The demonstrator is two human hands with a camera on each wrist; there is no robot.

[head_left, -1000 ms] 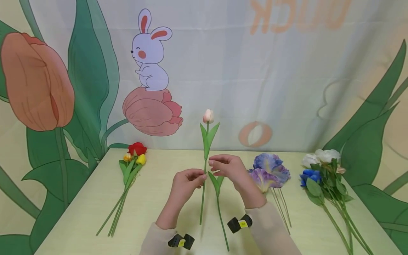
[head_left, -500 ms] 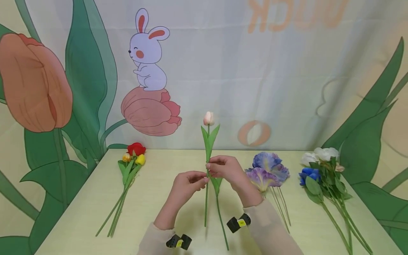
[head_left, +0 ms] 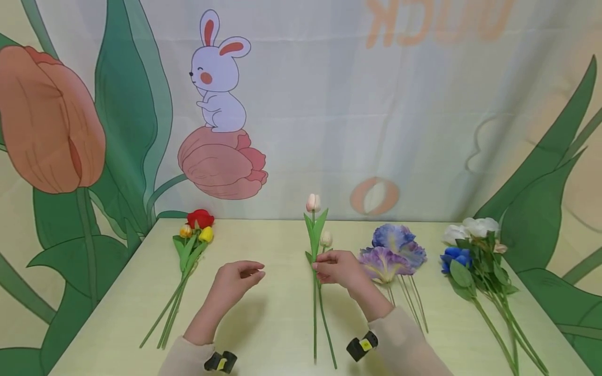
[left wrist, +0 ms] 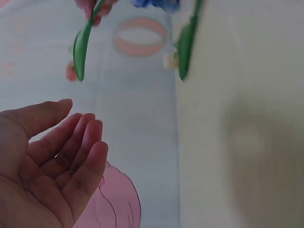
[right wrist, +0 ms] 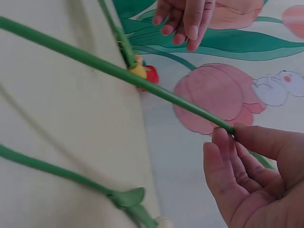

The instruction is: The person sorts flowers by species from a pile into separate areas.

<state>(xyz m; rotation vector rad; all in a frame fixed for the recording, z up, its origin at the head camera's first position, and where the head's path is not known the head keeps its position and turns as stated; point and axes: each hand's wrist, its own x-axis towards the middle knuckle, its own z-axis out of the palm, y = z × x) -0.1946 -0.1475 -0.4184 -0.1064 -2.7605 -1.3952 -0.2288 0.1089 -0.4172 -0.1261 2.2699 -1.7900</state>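
My right hand [head_left: 339,269] pinches the green stem of a pale pink tulip [head_left: 313,202] between thumb and fingers. In the right wrist view its stem [right wrist: 142,83] slants above the table, apart from what lies below. A cream tulip [head_left: 326,239] lies on the table just behind it, its leaves partly hidden by my right hand. My left hand [head_left: 237,282] is off to the left over the table, fingers loosely bent and holding nothing. In the left wrist view the left palm [left wrist: 52,175] shows bare.
Red and yellow flowers [head_left: 199,219] lie at the table's left. Purple-blue flowers [head_left: 392,253] rest right of my right hand. White and blue flowers [head_left: 475,250] with long stems lie at the far right. A printed curtain [head_left: 305,104] hangs behind the table [head_left: 263,339].
My left hand has let go of the pink tulip's stem and moved left. My right hand has lowered the tulip and shifted it slightly right, closer to the cream tulip.
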